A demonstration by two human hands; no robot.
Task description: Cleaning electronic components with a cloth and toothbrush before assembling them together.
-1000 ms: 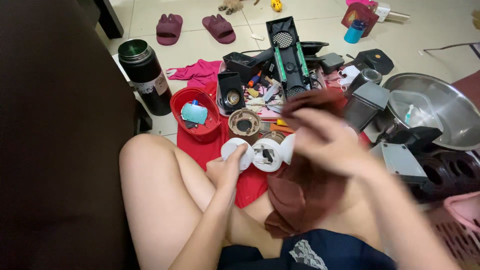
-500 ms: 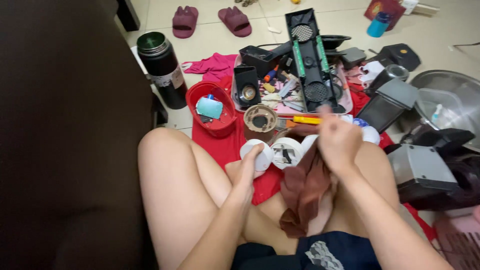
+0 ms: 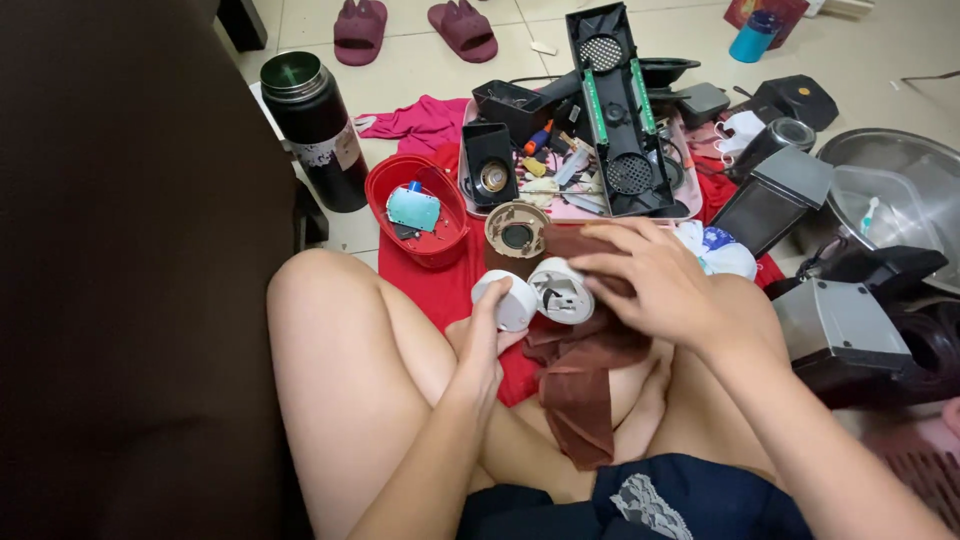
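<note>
- Beyond both hands, farthest out, the long black speaker panel [image 3: 618,110] lies on the pink tray [image 3: 680,205], its long axis running away from the person.
- Left of the left hand, a tall black flask [image 3: 312,130] stands upright, with the red basket [image 3: 425,215] between flask and hands.
- Under the right hand [image 3: 665,285], the brown cloth [image 3: 585,370] drapes down over the lap; that hand lies palm down, fingers pressing cloth against the white casing.
- Between the hands sits the white round casing [image 3: 545,295], opened into two halves side by side.
- Left hand [image 3: 480,345] reaches up from below, fingers curled round the left half; it is nearer.
</note>
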